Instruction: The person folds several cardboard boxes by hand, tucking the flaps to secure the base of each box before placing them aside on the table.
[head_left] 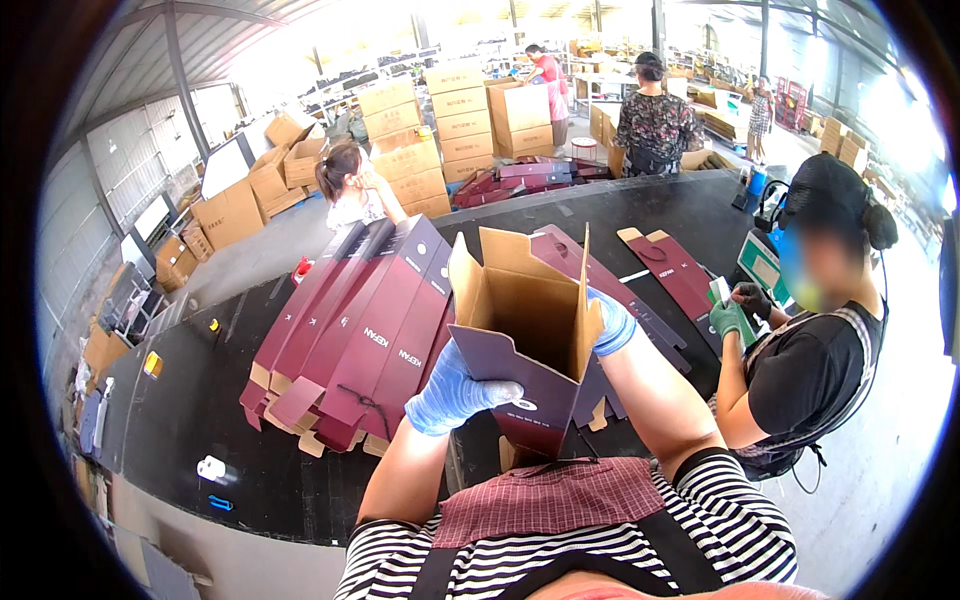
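Observation:
I hold a tall maroon cardboard box (pixel 515 355) upright in front of my chest. Its top is open, the brown inner flaps stand up, and the inside looks dark. My left hand (pixel 450 395), in a blue knit glove, grips the near left side with the thumb across the front panel. Gloved the same way, my right hand (pixel 612 325) is closed around the right side by a brown flap; some of its fingers are hidden. Left of the box lies a row of similar maroon boxes (pixel 365 335) on the black table (pixel 190 400). Flat maroon cartons (pixel 675 275) lie to the right.
At the right, a co-worker (pixel 810 350) in green and dark gloves handles a small white item. Another person (pixel 355 185) is across the table. Brown carton stacks (pixel 465 120) stand behind. A white bottle-like item (pixel 211 468) and a blue clip-like item (pixel 220 503) lie near the left edge.

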